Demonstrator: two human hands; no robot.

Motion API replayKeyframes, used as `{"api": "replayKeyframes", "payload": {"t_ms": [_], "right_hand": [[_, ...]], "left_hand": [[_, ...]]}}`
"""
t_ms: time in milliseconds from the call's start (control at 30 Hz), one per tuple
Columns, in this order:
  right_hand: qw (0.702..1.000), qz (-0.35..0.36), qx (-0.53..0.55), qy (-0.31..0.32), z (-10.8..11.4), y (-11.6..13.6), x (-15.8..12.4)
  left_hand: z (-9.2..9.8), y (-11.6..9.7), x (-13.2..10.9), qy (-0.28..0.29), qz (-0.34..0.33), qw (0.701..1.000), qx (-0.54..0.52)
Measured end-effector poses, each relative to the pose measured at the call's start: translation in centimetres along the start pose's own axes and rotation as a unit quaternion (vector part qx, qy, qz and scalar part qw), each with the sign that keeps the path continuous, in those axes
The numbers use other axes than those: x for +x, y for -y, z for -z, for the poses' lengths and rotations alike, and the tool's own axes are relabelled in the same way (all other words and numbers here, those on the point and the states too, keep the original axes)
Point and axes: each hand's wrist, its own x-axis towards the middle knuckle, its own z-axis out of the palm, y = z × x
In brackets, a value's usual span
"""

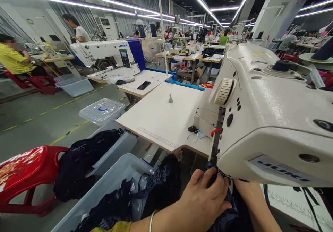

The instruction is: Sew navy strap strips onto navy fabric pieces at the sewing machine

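Observation:
A white Juki sewing machine [270,121] fills the right of the head view. Under its head, my left hand [205,197] pinches a piece of dark navy lace fabric [226,218] at the needle area, fingers curled round the cloth. A silver bangle [152,220] sits on that wrist. Only the forearm of my right arm [253,207] shows, running under the machine; its hand is hidden behind the machine head. More dark lace fabric [158,187] hangs down beside the table edge.
A cream worktable [161,117] extends left of the machine. Clear plastic bins [114,183] with dark fabric stand below, beside a red stool [23,176]. Another Juki machine [109,57], a phone [144,85] and seated workers are further back.

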Motion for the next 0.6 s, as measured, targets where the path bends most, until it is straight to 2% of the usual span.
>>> {"api": "replayKeyframes", "payload": {"t_ms": [167,300,400,500,600], "right_hand": [[0.999,-0.024,0.042,0.0,-0.2,0.5,0.6],[0.997,-0.046,0.052,-0.028,0.4,1.6,0.5],[0.991,-0.091,0.083,-0.043,1.7,2.6,-1.0],[0.972,-0.135,0.188,0.05,3.0,3.5,-3.4],[0.951,-0.113,0.244,0.151,3.8,4.0,-5.5]], "left_hand": [[0.0,0.1,0.0,-0.046,0.009,0.999,0.014],[-0.7,0.3,0.4,-0.135,0.018,0.99,0.021],[-1.7,0.6,0.6,-0.191,0.019,0.981,0.025],[-2.6,0.7,0.6,-0.197,0.005,0.98,0.033],[-3.1,0.6,0.5,-0.186,-0.021,0.981,0.047]]}}
